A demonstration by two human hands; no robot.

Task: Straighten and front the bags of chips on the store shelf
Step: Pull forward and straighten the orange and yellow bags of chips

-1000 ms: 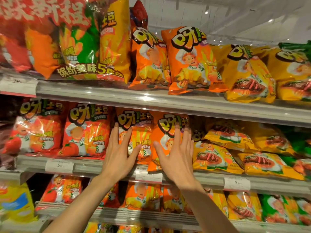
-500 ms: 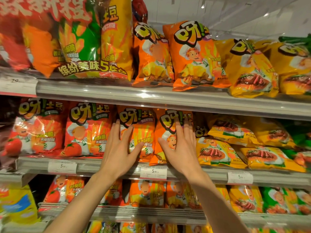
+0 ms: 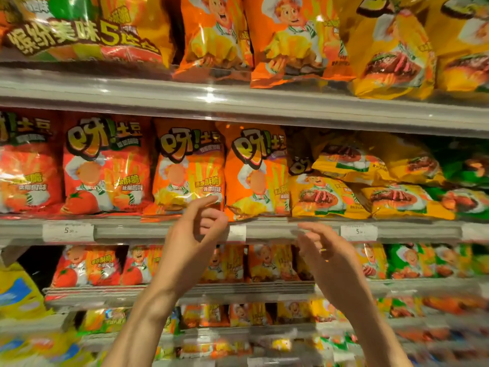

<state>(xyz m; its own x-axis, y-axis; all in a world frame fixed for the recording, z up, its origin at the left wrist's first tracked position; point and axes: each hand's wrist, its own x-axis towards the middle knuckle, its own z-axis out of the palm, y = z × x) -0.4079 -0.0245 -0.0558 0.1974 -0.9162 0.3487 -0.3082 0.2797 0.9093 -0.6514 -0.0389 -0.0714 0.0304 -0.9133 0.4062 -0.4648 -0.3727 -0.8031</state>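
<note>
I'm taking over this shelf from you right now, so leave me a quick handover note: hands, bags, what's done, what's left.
Left hand: loosely curled, holding nothing, in front of the middle shelf's edge, forefinger near the left orange bag.
Right hand: relaxed, empty, blurred, below that edge.
Done: both orange bags, including the right one, and the red bags stand upright, facing front.
Left: the yellow bags to the right lie tilted and piled on each other; straighten and front those.
</note>
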